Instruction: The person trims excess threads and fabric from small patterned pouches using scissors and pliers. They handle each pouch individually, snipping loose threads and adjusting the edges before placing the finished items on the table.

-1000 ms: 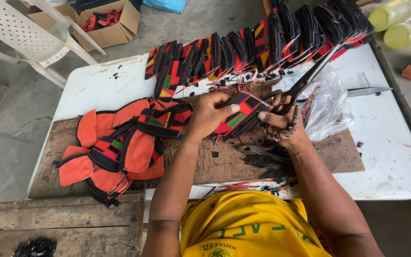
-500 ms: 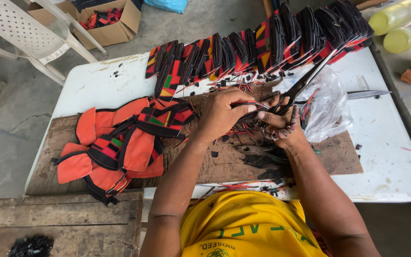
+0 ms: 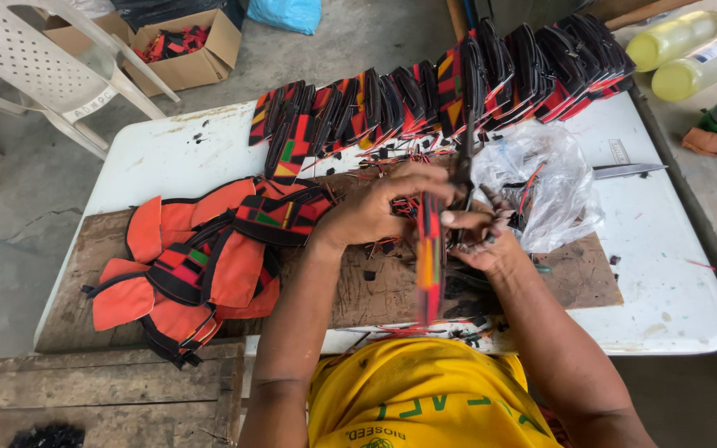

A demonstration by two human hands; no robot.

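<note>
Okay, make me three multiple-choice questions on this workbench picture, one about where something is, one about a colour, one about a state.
1. Where does the pile of orange fabric pieces lie?
A. On the wooden board, beside the left hand
B. In the cardboard box
C. On the white plastic chair

2. What colour is the person's shirt?
A. Blue
B. Yellow
C. White

3. What are the hands doing with the striped fabric piece?
A. Both rest flat on the white table
B. Both hold it up on edge, the right hand also gripping scissors
C. Neither touches it

Answers: 1 A, the pile sits on the board's left end. 2 B, the shirt is yellow. 3 B, both hands pinch the piece.
</note>
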